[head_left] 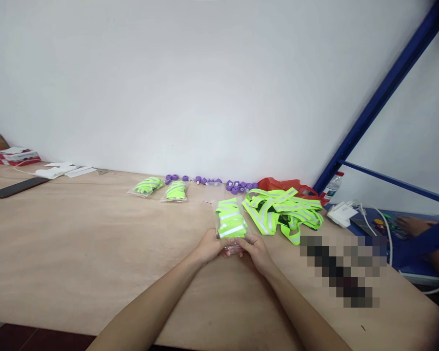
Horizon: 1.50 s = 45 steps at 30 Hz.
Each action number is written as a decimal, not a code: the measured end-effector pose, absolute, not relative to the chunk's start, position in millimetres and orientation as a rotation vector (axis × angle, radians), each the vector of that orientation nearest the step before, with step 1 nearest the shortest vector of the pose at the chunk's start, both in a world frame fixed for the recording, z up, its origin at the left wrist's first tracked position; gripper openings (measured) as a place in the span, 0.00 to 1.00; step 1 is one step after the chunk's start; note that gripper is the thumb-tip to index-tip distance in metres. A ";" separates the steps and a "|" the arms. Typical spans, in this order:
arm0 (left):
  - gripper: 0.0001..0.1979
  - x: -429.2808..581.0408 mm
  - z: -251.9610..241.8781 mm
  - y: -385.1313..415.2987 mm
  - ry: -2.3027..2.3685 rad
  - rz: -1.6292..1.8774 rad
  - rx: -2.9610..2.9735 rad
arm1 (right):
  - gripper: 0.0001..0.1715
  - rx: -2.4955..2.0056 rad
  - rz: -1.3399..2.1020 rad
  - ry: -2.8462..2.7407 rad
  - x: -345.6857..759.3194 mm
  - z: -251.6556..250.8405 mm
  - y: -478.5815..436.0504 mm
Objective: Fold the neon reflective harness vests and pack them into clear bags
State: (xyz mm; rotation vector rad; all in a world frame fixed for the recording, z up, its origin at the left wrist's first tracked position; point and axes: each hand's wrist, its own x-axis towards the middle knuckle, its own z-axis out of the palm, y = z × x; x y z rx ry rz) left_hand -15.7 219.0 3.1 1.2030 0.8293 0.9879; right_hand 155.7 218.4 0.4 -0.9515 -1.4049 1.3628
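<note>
Both my hands meet over the wooden table [76, 253], pinching the near end of a clear plastic bag [229, 219] filled with folded neon-yellow reflective straps. My left hand [209, 246] grips the bag's left corner and my right hand [254, 249] grips its right corner. The bag lies flat, pointing away from me. Just to its right lies a loose heap of the same neon-yellow reflective straps [283, 212].
Two more filled bags [147, 185] [176, 190] lie further back, near a row of several purple caps [205, 180] along the wall. A red bag [289, 185], a white adapter [342, 214], a dark phone [16, 187] and another person's hand [415, 225] at right.
</note>
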 end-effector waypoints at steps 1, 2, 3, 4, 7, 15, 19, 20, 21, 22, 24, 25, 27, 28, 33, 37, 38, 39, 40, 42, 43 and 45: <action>0.25 -16.6 2.7 220.4 0.840 0.996 1.182 | 0.23 -0.958 1.342 -1.409 155.4 -1.2 219.2; 0.24 -18.0 2.7 222.0 0.852 1.001 1.152 | 0.24 -0.965 1.314 -1.393 155.7 -3.1 220.5; 0.23 -20.1 3.1 223.6 0.862 1.002 1.119 | 0.25 -0.977 1.282 -1.351 156.6 -5.3 222.2; 0.23 -22.8 4.0 225.1 0.874 1.004 1.086 | 0.26 -0.992 1.251 -1.291 158.3 -7.4 224.2; 0.21 -33.6 8.6 228.1 0.891 0.953 1.027 | 0.29 -1.053 1.125 -1.174 166.7 -11.7 230.2; 0.30 -44.6 15.5 228.9 0.764 0.679 1.022 | 0.30 -0.940 0.476 -1.932 170.2 -7.5 226.8; 0.44 -43.4 17.3 237.1 0.693 0.736 0.974 | 0.20 -0.995 0.501 -1.711 169.8 -7.3 225.7; 0.43 -44.3 18.0 239.6 0.700 0.841 0.964 | 0.21 -1.036 0.514 -1.577 171.6 -6.4 226.1; 0.41 -45.7 18.7 241.9 0.719 0.974 0.959 | 0.23 -1.065 0.534 -1.435 173.7 -5.1 226.6; 0.38 -47.3 19.2 243.8 0.745 1.106 0.957 | 0.25 -1.074 0.567 -1.305 175.7 -3.5 226.9; 0.34 -49.6 19.0 245.5 0.798 1.277 0.969 | 0.28 -1.052 0.690 -1.143 177.2 0.0 226.2; 0.32 -49.7 18.1 245.4 0.810 1.307 0.981 | 0.28 -1.040 0.772 -1.113 176.0 1.4 224.9; 0.32 -47.0 15.1 243.2 0.825 1.284 1.002 | 0.28 -1.033 0.939 -1.117 169.4 3.0 220.7; 0.32 -44.4 13.1 241.5 0.832 1.253 1.012 | 0.29 -1.034 1.010 -1.141 164.5 3.3 218.1; 0.26 -30.1 5.7 232.6 0.817 1.204 1.048 | 0.30 -1.023 1.200 -1.281 143.6 4.1 208.6; 0.23 -28.3 5.5 230.2 0.824 1.205 1.060 | 0.29 -1.051 1.148 -1.206 144.5 4.2 212.4; 0.22 -28.5 5.2 230.3 0.829 1.201 1.068 | 0.28 -1.059 1.147 -1.168 146.1 3.7 214.1; 0.21 -28.8 4.6 230.5 0.835 1.198 1.073 | 0.27 -1.063 1.163 -1.134 147.7 2.9 215.8; 0.21 -29.0 3.6 230.9 0.843 1.196 1.077 | 0.26 -1.060 1.191 -1.107 149.1 1.9 217.3; 0.19 -29.0 1.1 231.7 0.859 1.195 1.075 | 0.24 -1.041 1.257 -1.080 151.2 -0.5 219.5; 0.19 -28.9 -0.2 232.1 0.868 1.194 1.071 | 0.24 -1.029 1.277 -1.074 151.8 -1.8 220.3; 0.18 -28.7 -1.8 232.5 0.879 1.191 1.059 | 0.23 -1.016 1.282 -1.064 152.7 -4.1 221.4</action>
